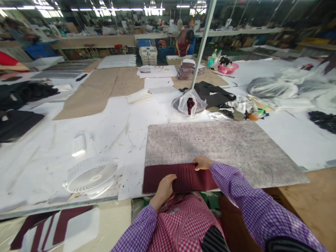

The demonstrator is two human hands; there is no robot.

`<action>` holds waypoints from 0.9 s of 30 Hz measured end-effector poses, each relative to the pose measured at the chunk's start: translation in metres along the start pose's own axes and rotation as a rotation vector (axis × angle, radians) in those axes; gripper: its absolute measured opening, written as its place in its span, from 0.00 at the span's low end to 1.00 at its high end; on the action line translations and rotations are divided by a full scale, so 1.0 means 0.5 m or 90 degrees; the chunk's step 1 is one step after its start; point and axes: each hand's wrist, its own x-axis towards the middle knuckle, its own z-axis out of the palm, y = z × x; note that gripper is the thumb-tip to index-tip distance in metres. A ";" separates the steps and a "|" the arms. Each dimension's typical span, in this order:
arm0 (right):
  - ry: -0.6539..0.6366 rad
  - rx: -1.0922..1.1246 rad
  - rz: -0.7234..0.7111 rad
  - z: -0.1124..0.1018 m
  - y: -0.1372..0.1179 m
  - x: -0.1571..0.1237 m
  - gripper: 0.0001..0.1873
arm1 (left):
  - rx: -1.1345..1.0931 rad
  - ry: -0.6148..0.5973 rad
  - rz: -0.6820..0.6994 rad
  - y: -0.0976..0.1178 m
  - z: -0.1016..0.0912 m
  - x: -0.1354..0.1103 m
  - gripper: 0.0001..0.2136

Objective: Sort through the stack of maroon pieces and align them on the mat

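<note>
I'm in what's pretty clearly a garment or textile workshop, a big factory-style hall. Strip lights [183,6] run overhead, and my wide worktable [126,136] is covered in white sheeting. There's fabric all over: maroon cloth [154,176] right in front of me, black cloth [23,94] heaped off left, stacked cut pieces [185,71] further back, near a co-worker [183,40] and a white plastic crate [148,56].

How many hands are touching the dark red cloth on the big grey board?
2: the left hand is at the near side of the dark red cloth, and the right hand is at its far edge. None seem hidden there.
</note>
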 end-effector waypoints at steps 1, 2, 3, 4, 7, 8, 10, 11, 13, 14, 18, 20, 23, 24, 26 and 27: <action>0.000 0.000 0.002 0.000 0.000 0.000 0.13 | 0.009 -0.002 0.010 0.001 0.003 0.004 0.18; 0.002 0.000 0.005 0.001 -0.001 0.001 0.13 | 0.018 -0.007 0.023 0.004 0.007 0.010 0.18; 0.005 0.001 0.008 0.003 -0.002 0.001 0.13 | 0.026 -0.014 0.038 0.009 0.012 0.017 0.19; 0.009 0.002 0.012 0.004 -0.003 0.001 0.13 | 0.034 -0.023 0.055 0.016 0.016 0.025 0.18; 0.028 0.005 0.028 0.009 -0.008 0.001 0.13 | 0.061 -0.056 0.110 0.046 0.032 0.049 0.17; 0.034 0.005 0.033 0.011 -0.009 0.000 0.13 | 0.070 -0.066 0.128 0.057 0.037 0.056 0.17; 0.047 0.007 0.040 0.012 -0.013 -0.004 0.13 | 0.093 -0.087 0.161 0.077 0.046 0.066 0.17; 0.052 0.009 0.041 0.012 -0.015 -0.006 0.13 | 0.106 -0.098 0.176 0.084 0.049 0.069 0.18; 0.062 0.015 0.045 0.013 -0.020 -0.011 0.13 | 0.136 -0.122 0.201 0.092 0.055 0.073 0.19; 0.066 0.019 0.048 0.013 -0.024 -0.013 0.13 | 0.153 -0.136 0.212 0.093 0.057 0.073 0.20; 0.078 0.043 0.063 0.015 -0.034 -0.014 0.12 | 0.212 -0.184 0.240 0.088 0.062 0.076 0.21; 0.081 0.066 0.072 0.013 -0.025 -0.016 0.13 | 0.236 -0.195 0.242 0.086 0.064 0.079 0.21; 0.086 0.116 0.091 0.007 0.020 -0.032 0.15 | 0.257 -0.197 0.239 0.089 0.064 0.082 0.22; 0.088 0.137 0.101 0.005 0.042 -0.043 0.15 | 0.261 -0.197 0.239 0.091 0.063 0.081 0.22; 0.094 0.184 0.126 0.005 0.089 -0.070 0.15 | 0.265 -0.195 0.241 0.095 0.060 0.080 0.22; 0.099 0.210 0.138 0.008 0.112 -0.084 0.15 | 0.266 -0.195 0.242 0.097 0.058 0.079 0.22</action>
